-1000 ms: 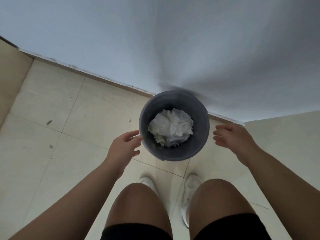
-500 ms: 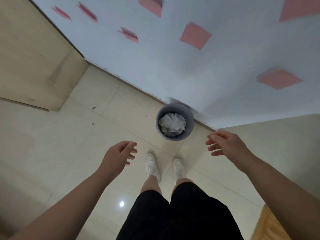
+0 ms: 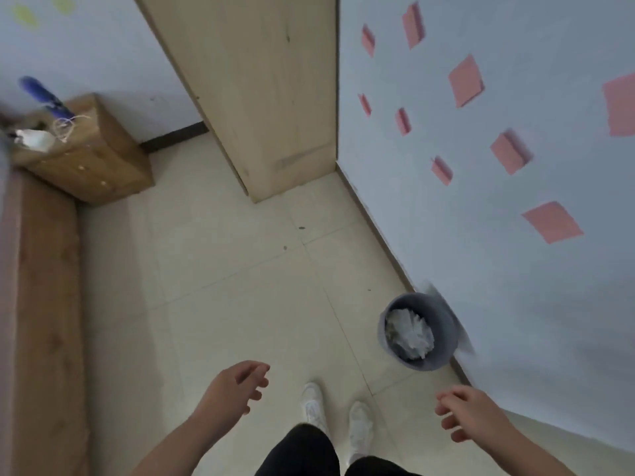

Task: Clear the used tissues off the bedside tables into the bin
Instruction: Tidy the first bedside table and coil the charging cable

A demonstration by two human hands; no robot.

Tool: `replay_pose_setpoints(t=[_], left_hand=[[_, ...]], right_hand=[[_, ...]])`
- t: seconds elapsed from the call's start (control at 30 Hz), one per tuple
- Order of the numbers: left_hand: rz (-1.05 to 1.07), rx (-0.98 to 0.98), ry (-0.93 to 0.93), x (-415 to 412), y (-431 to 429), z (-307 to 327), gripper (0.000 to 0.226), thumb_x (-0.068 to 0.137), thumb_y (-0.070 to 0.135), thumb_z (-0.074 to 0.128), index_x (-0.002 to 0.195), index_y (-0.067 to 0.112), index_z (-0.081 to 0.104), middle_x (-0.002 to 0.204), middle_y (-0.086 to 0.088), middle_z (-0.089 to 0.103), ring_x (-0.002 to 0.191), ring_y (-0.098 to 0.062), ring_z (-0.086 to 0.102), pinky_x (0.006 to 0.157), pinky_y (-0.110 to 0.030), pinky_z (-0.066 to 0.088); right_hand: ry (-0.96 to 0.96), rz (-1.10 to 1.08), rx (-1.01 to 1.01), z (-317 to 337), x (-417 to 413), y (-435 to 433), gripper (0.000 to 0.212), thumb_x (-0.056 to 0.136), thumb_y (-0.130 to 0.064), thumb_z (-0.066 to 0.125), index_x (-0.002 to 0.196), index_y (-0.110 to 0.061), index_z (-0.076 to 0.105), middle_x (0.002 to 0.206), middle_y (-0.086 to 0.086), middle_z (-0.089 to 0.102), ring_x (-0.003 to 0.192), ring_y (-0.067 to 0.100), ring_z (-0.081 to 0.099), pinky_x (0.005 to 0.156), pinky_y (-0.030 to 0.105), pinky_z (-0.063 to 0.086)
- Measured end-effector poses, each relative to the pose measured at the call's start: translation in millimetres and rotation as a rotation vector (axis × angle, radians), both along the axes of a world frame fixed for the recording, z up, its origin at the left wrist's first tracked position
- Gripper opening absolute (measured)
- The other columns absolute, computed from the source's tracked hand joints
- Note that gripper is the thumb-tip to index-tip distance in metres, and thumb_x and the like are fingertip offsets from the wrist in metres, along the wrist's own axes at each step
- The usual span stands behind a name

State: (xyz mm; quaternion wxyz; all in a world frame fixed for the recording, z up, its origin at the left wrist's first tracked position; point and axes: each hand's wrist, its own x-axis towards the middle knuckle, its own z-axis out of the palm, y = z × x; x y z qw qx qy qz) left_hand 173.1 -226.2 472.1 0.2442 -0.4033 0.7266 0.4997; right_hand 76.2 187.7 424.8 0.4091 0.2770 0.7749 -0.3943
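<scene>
Nearest the camera, at six o'clock, the left hand (image 3: 232, 389) and the right hand (image 3: 469, 412) hang empty above the pale tiled floor (image 3: 223, 286), fingers loosely spread and curled, with white shoes (image 3: 335, 415) between them. At about four o'clock the grey bin (image 3: 421, 329) stands against the wall (image 3: 498, 201), with crumpled tissues (image 3: 409, 333) inside. Far off at ten o'clock, a wooden bedside table (image 3: 92, 159) carries something white (image 3: 34, 139), too blurred to identify.
</scene>
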Motion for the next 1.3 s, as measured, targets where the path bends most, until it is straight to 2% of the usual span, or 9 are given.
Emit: replay_pose_setpoints(t=[0.17,0.3,0.47,0.57,0.7,0.87,1.07,1.17,1.3], left_hand=[[0.323,-0.016,-0.031,84.3,-40.0,-4.7,0.020,0.106,0.024,0.063,0.099,0.024,0.082,0.093,-0.002,0.082,0.080,-0.020,0.073,0.064,-0.032,0.054],[0.556,-0.013,-0.079,155.7,-72.7,-6.0,0.019,0.105,0.021,0.064,0.097,0.018,0.081,0.093,-0.006,0.080,0.074,-0.020,0.068,0.060,-0.030,0.049],[0.794,-0.030,-0.109,205.5,-131.8,-23.9,0.020,0.106,0.021,0.063,0.097,0.015,0.080,0.096,-0.011,0.079,0.078,-0.028,0.069,0.064,-0.033,0.051],[0.883,-0.032,-0.091,210.9,-184.2,-37.3,0.020,0.105,0.022,0.065,0.095,0.017,0.081,0.094,-0.009,0.080,0.078,-0.029,0.071,0.062,-0.033,0.051],[0.910,-0.023,-0.064,193.8,-274.1,-37.7,0.019,0.106,0.023,0.064,0.098,0.019,0.080,0.094,-0.006,0.081,0.081,-0.028,0.074,0.062,-0.033,0.053],[0.881,-0.039,0.029,145.6,-389.1,-12.5,0.019,0.106,0.024,0.063,0.100,0.022,0.081,0.092,-0.003,0.082,0.082,-0.026,0.075,0.065,-0.035,0.055],[0.808,-0.074,0.117,52.7,-514.2,4.7,0.018,0.106,0.024,0.062,0.101,0.023,0.080,0.092,-0.002,0.082,0.078,-0.019,0.073,0.065,-0.033,0.055],[0.794,-0.096,0.123,9.6,-569.9,9.5,0.018,0.107,0.024,0.062,0.102,0.022,0.079,0.094,-0.002,0.082,0.078,-0.018,0.072,0.066,-0.033,0.055],[0.774,-0.123,0.085,-31.7,-630.1,20.9,0.019,0.108,0.026,0.060,0.102,0.024,0.078,0.095,-0.001,0.081,0.086,-0.023,0.074,0.068,-0.033,0.057]], right_hand=[[-0.076,0.192,0.017,-15.3,-18.9,-68.9,0.023,0.101,0.002,0.047,0.097,0.005,0.069,0.073,0.020,0.069,0.048,0.025,0.055,0.045,0.026,0.040],[-0.116,0.382,-0.020,-13.4,-41.7,-166.7,0.020,0.101,-0.001,0.051,0.102,0.003,0.071,0.077,0.021,0.069,0.055,0.027,0.058,0.048,0.027,0.040],[0.046,0.568,-0.154,13.6,-82.4,-340.4,0.015,0.101,0.002,0.054,0.100,0.002,0.070,0.080,0.019,0.068,0.056,0.026,0.057,0.042,0.025,0.042],[0.115,0.661,-0.224,33.4,-101.0,-443.6,0.015,0.101,0.001,0.055,0.100,-0.001,0.070,0.084,0.019,0.070,0.062,0.026,0.060,0.046,0.029,0.047],[0.149,0.754,-0.176,48.2,-120.4,-535.1,0.017,0.101,-0.004,0.055,0.101,-0.006,0.072,0.091,0.018,0.075,0.071,0.028,0.066,0.055,0.034,0.052],[0.100,0.821,-0.024,46.8,-134.0,-573.7,0.019,0.101,-0.010,0.056,0.099,-0.015,0.074,0.092,0.013,0.077,0.070,0.024,0.069,0.053,0.030,0.054],[0.014,0.661,0.026,16.0,-176.9,-616.1,0.017,0.098,-0.010,0.064,0.089,-0.003,0.077,0.080,0.021,0.077,0.057,0.030,0.067,0.050,0.031,0.049],[-0.009,0.629,0.010,-3.4,-214.2,-668.9,0.016,0.098,-0.007,0.065,0.091,0.001,0.076,0.083,0.026,0.075,0.055,0.030,0.064,0.052,0.033,0.046],[-0.005,0.668,-0.018,-10.0,-268.0,-764.9,0.015,0.098,-0.008,0.064,0.089,-0.003,0.076,0.080,0.020,0.076,0.054,0.027,0.063,0.048,0.030,0.048]])
